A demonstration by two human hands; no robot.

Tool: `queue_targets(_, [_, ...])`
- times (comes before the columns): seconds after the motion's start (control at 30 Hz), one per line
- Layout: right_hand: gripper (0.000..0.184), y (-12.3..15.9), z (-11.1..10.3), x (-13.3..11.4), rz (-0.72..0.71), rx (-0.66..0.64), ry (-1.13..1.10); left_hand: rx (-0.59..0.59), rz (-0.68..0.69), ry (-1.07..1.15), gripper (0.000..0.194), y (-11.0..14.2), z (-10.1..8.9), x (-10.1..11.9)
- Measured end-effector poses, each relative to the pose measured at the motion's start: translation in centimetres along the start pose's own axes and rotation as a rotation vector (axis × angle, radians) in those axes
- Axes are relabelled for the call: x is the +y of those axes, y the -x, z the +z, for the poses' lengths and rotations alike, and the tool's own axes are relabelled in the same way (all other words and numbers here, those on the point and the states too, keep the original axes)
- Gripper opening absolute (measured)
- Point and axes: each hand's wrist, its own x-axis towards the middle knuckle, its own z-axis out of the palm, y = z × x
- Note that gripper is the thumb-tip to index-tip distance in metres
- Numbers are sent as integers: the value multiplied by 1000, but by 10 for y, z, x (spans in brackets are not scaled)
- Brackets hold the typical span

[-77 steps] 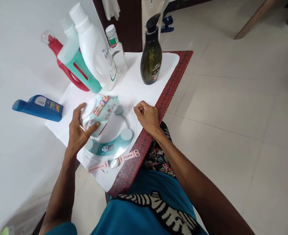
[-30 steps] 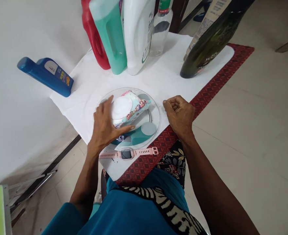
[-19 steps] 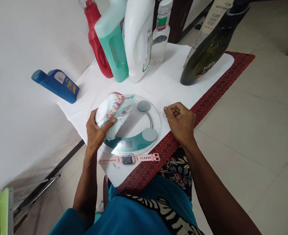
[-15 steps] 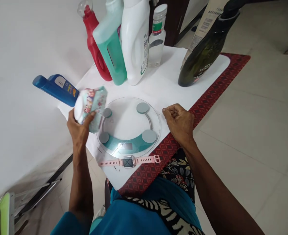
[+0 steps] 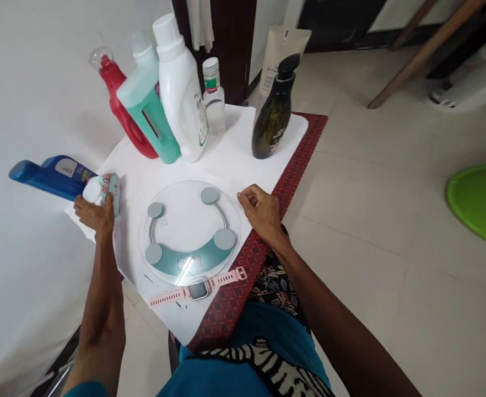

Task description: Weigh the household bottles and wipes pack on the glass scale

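My left hand (image 5: 95, 215) is closed around a pack of wet wipes (image 5: 113, 193), pale green with a white round lid, at the left end of the table beside a blue bottle (image 5: 61, 175). My right hand (image 5: 262, 210) rests as a loose fist near the table's right edge, with nothing visible in it. Between the hands lies a round glass weighing scale (image 5: 189, 212) with grey-green pads and a lit display whose digits I cannot read. A smartwatch (image 5: 199, 288) with a pink strap lies along the scale's near edge.
At the back stand a red bottle (image 5: 123, 105), a green bottle (image 5: 164, 129), a white bottle (image 5: 181, 94) and a clear bottle (image 5: 215, 107). A dark pump bottle (image 5: 273, 118) stands right, before a beige tube (image 5: 270, 60). A wall (image 5: 32, 99) borders the table's left side.
My left hand has carried the pack of wet wipes left, away from the scale and down beside the blue bottle. My right hand keeps its place by the scale. The view has turned right.
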Motion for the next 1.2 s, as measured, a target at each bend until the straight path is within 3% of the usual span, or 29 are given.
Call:
queue_targets(0.13, [20, -1, 0, -1, 16, -8, -14, 16, 36, -2, 96, 10, -12, 17])
queue_targets(0.27, [18, -3, 1, -1, 12, -13, -15, -56, 407, 180, 90, 52, -23, 68])
queue_targets(0.37, [18, -2, 1, -1, 16, -11, -14, -251, 675, 393, 81, 97, -13, 129])
queue_targets(0.47, [18, -2, 0, -3, 19, -21, -40, -456, 779, 626, 86, 139, 23, 193])
queue_targets(0.6, [16, -2, -2, -4, 26, -25, -55, -660, 856, 815, 98, 176, 104, 264])
queue_targets(0.7, [16, -3, -3, -4, 35, -26, -57, -734, 854, 812, 103, 191, 162, 304])
queue_targets(0.77, [16, -3, -4, -4, 36, -24, -67, -765, 859, 789, 89, 198, 188, 324])
queue_targets(0.83, [17, -3, -5, -3, 37, -24, -81, -782, 835, 741, 71, 203, 200, 336])
queue_targets(0.93, [17, -4, -5, -3, 39, -35, -96, -765, 749, 692, 58, 208, 198, 342])
queue_targets(1.03, [19, -5, -4, -3, 37, -41, -90, -718, 702, 715, 58, 206, 178, 334])
queue_targets(1.1, [20, -5, -4, -3, 34, -43, -81, -686, 682, 732, 59, 198, 156, 324])
queue_targets(1.2, [19, -5, -5, -2, 19, -44, -88, -666, 667, 747, 58, 179, 108, 299])
